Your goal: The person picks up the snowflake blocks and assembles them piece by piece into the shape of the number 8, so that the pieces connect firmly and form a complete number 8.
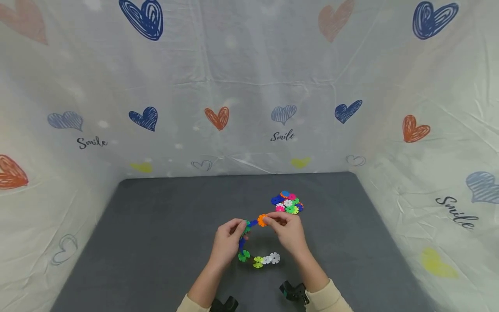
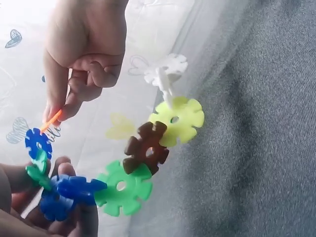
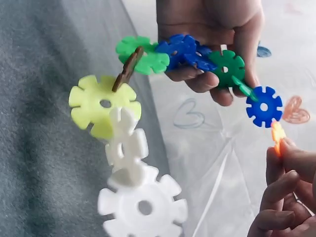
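Note:
A curved chain of slotted plastic snowflake discs is held up between both hands. My left hand [image 1: 225,243] grips it at the dark green disc [image 3: 226,68] and the blue discs beside it. At the far end, my right hand [image 1: 290,233] pinches an orange snowflake disc [image 1: 262,220], whose edge meets the blue disc [image 3: 264,106]. From the left hand the chain runs on through a light green disc [image 2: 122,187], a brown disc [image 2: 146,148] and a yellow-green disc [image 2: 185,121]. White discs [image 1: 274,258] form its other end, hanging free of both hands.
A small pile of mixed-colour snowflake discs [image 1: 288,203] lies on the dark grey table [image 1: 163,234], beyond the right hand. White cloth with printed hearts [image 1: 249,86] stands at the back and sides. Black wrist devices [image 1: 294,292] show by the sleeves.

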Available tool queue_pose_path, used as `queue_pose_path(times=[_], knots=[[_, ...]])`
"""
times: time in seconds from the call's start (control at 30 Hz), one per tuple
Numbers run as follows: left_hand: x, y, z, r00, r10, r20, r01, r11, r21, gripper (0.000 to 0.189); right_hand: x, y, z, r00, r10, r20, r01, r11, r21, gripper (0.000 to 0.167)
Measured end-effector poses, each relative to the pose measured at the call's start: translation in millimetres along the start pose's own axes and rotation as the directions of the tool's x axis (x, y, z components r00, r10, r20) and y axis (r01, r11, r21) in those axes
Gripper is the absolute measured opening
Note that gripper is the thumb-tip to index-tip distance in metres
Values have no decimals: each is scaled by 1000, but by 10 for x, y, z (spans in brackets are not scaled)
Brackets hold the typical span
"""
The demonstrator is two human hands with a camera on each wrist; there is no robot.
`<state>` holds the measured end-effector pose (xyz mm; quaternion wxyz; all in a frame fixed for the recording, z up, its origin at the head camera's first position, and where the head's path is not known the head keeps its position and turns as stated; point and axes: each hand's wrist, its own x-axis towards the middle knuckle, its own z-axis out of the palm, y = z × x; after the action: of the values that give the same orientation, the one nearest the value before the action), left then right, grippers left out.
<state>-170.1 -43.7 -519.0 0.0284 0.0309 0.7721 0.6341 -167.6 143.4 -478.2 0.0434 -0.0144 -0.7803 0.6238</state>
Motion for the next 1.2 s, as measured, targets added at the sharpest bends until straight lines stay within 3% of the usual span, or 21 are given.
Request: queue_pose_path(times=[0.17,0.33,0.43,0.63,0.77,0.93,1.1,1.2], knots=[[-4,5,1,997,73,15,-74,994,76,25,32,188,-17,1000,-16,5,16,997,71,13],[-20,28,28,990,139,-29,-135,984,120,23,23,330,15,985,-164,-53,166,986,22,12],[-23,22,53,987,152,-47,-146,983,107,22,-3,326,44,975,-208,-81,210,977,22,13],[-15,-14,69,995,96,-5,-96,993,72,30,54,351,66,990,-133,-41,134,991,24,15],[-8,-9,59,998,50,42,-55,991,124,36,128,371,45,994,-113,-6,113,994,-4,14],[29,39,53,995,87,40,-94,976,197,35,170,337,14,992,-97,75,102,993,-66,12],[73,28,47,992,112,57,-119,984,135,28,199,321,-17,977,-84,195,109,987,-121,15],[65,-15,33,997,68,48,-72,994,80,24,247,334,-70,968,-48,244,84,987,-139,20]])
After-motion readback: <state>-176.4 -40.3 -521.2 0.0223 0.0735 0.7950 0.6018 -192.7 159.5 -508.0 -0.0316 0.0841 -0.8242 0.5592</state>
